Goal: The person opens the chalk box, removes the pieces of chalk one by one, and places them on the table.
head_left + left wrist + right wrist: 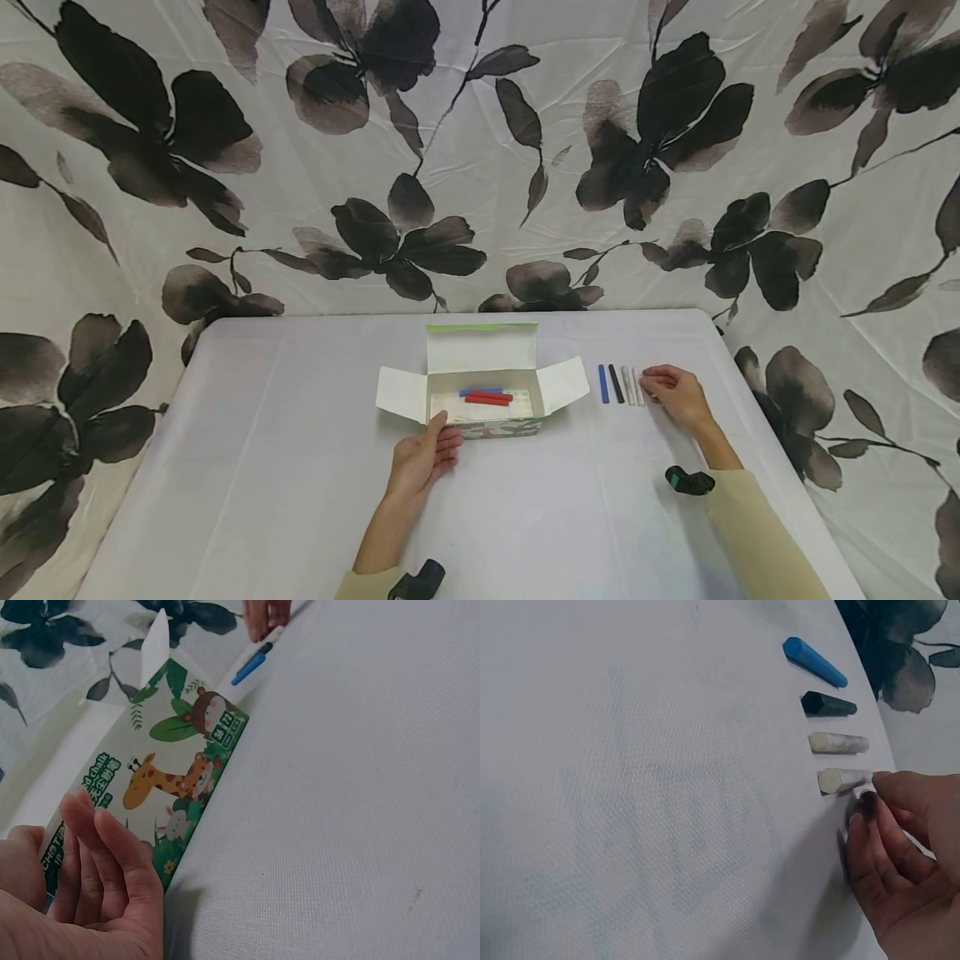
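A white cardboard chalk box [498,429] stands with its lid and side flaps spread. Its printed front shows a giraffe [146,780] and other animals. Inside lie red chalk sticks [487,400] and a blue one [480,391]. My left hand [423,462] grips the box at its front left corner, thumb at the rim and fingers along the front. To the right, a blue chalk stick [814,661], a black one [829,703] and a white one [840,742] lie in a row. At the row's right end, my right hand [904,847] pinches the end of another white chalk stick [840,780].
The table [540,517] has a white cloth with faint bluish smudges. A floral curtain [480,167] hangs right behind its back edge. The box flaps [566,385] stick out on both sides, the right one toward the chalk row.
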{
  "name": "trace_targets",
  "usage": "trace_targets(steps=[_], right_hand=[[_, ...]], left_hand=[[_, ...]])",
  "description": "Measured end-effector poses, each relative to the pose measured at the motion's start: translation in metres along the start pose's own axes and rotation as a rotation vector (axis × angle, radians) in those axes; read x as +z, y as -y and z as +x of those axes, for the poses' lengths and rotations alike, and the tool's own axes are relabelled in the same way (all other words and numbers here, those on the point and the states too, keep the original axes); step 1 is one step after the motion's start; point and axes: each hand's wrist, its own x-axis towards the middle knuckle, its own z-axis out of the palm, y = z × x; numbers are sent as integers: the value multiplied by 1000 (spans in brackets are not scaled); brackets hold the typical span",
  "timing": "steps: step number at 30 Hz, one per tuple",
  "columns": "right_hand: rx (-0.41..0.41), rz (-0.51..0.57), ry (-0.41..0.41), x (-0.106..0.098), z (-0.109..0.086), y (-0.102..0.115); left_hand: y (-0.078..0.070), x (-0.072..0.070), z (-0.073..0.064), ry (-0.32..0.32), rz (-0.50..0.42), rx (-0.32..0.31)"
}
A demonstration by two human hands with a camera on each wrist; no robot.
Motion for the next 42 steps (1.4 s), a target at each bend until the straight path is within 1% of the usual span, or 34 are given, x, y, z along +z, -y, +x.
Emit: trace_targets(steps=[4, 8, 17, 20, 24, 27, 31, 36, 42], right_hand=[[4, 1, -7, -3, -2, 8], [-20, 17, -14, -5, -2, 21], [-120, 70, 26, -13, 2, 53], [-156, 66, 44, -14, 5, 63], [-209, 71, 79, -13, 6, 82], [-257, 95, 117, -11, 6, 98], [-299, 97, 159, -4, 7, 116], [-327, 104, 212, 8, 8, 135], [-355, 107, 287, 27, 8, 154]], left_hand=[[0, 1, 0, 1, -1, -5], [1, 1, 0, -6, -3, -4], [-1, 2, 1, -14, -1, -3], [-1, 3, 1, -14, 1, -4], [-1, 3, 1, -12, 4, -5], [-2, 3, 1, -18, 4, -4], [-2, 3, 1, -22, 2, -3], [-1, 4, 2, -25, -1, -11], [-1, 4, 3, -21, -4, -6]])
